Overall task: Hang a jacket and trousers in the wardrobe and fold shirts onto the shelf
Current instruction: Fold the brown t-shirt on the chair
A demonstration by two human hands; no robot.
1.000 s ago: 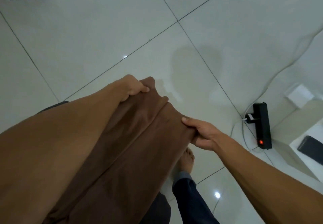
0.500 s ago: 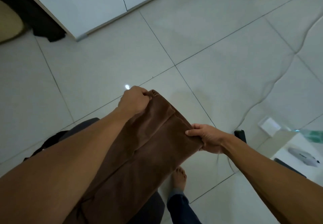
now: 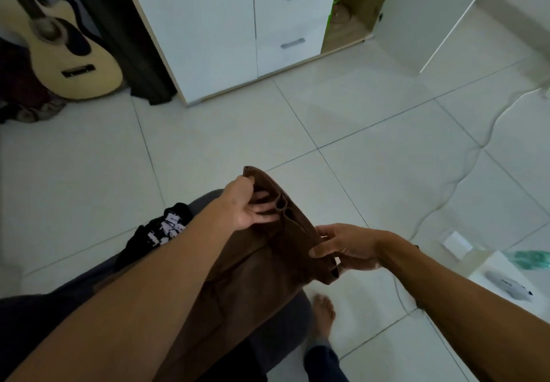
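Observation:
Brown trousers (image 3: 250, 277) hang from both my hands over the tiled floor, their legs doubled together. My left hand (image 3: 247, 206) holds the far end of the folded edge, with fingers tucked into the fabric layers. At the near end, my right hand (image 3: 345, 247) pinches the same edge between thumb and fingers. The white wardrobe (image 3: 208, 24) stands ahead with its right door (image 3: 428, 15) swung open onto a wooden compartment. A black shirt with white print (image 3: 162, 229) lies on a dark grey cushion to my left.
An acoustic guitar (image 3: 65, 51) leans in the back left corner beside a dark curtain (image 3: 131, 39). A white cable (image 3: 476, 158) snakes across the floor on the right. A low white table (image 3: 506, 286) with a grey device sits at the right edge. My bare foot (image 3: 323, 313) is below.
The view has tilted up from the floor, bringing the wardrobe and guitar into sight. My hands have turned the trouser edge upward, and my left fingers now reach into the layers.

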